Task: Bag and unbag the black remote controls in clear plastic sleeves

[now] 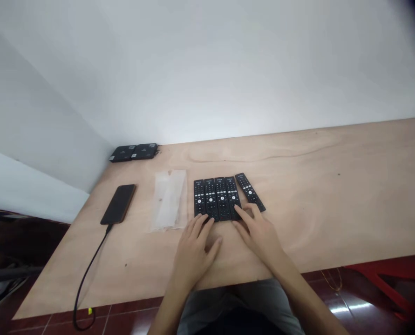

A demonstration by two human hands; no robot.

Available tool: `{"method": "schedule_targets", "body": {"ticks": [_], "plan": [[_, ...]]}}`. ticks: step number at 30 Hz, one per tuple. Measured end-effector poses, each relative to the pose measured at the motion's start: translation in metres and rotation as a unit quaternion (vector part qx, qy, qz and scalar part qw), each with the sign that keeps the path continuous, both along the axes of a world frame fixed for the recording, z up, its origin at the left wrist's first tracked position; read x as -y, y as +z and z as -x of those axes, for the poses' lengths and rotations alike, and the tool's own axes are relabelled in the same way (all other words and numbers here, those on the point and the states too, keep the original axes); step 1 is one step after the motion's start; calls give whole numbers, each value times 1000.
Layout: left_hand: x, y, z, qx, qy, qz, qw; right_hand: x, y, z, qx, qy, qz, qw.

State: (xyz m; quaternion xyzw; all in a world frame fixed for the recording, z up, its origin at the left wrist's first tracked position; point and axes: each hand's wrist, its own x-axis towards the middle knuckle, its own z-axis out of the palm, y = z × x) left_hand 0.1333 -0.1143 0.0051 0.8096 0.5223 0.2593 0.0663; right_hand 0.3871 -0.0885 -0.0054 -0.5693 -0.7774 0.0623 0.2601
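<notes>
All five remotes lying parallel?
No, the rightmost remote lies slanted beside the parallel row of four.

Both my forearms reach forward from the near side, angled inward, palms down. My left hand (194,249) lies with fingers bunched forward and thumb spread inward; my right hand (259,230) slants up and leftward, its fingers apart and gently bent.

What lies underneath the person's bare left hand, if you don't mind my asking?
The fingertips of the left hand cover part of the near ends of the two leftmost slim black remotes. Pale wooden table shows around the palm; whatever is directly beneath it is hidden.
</notes>
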Motion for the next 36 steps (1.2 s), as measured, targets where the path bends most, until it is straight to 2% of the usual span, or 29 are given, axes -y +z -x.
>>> {"method": "schedule_targets", "body": {"ticks": [3,5,8,10,17,28,36], "plan": [[2,1,0,5,19,-4,1000,0,1,-6,-57,-22,-15,998],[3,2,0,9,29,-10,999,-3,1,-13,-79,-55,-51,994],[3,3,-1,10,30,-15,999,-8,0,-24,-62,-83,-107,989],[3,3,-1,7,27,-17,999,-10,-2,-28,-39,-84,-119,989],[3,3,-1,2,19,-19,1000,-5,-4,-28,-38,-86,-72,993],[3,2,-1,6,14,-13,1000,3,-5,-31,-72,-82,-54,993],[5,7,1,23,0,-12,1000,32,7,-37,-102,-130,-66,984]]}}
